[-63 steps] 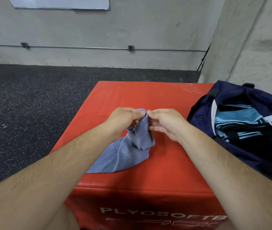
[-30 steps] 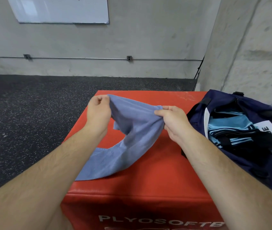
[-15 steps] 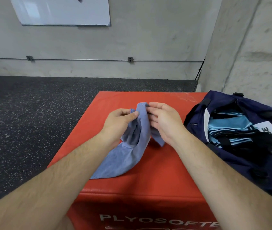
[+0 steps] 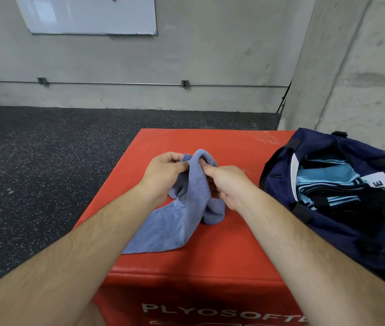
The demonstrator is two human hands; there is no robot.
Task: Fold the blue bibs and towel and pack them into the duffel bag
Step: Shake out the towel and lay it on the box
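Blue towel [image 4: 182,222] bunched between both hands, left hand [image 4: 163,175] and right hand [image 4: 226,184] fingers pinching its raised top fold

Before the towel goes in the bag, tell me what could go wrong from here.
1. The towel is bunched between the left hand and right hand, not laid flat, so the fold may come out lopsided.
2. Its loose end lies near the left front edge of the red box and could slip off.
3. The duffel bag already holds folded bibs and black straps; a bulky towel might snag or sit proud.
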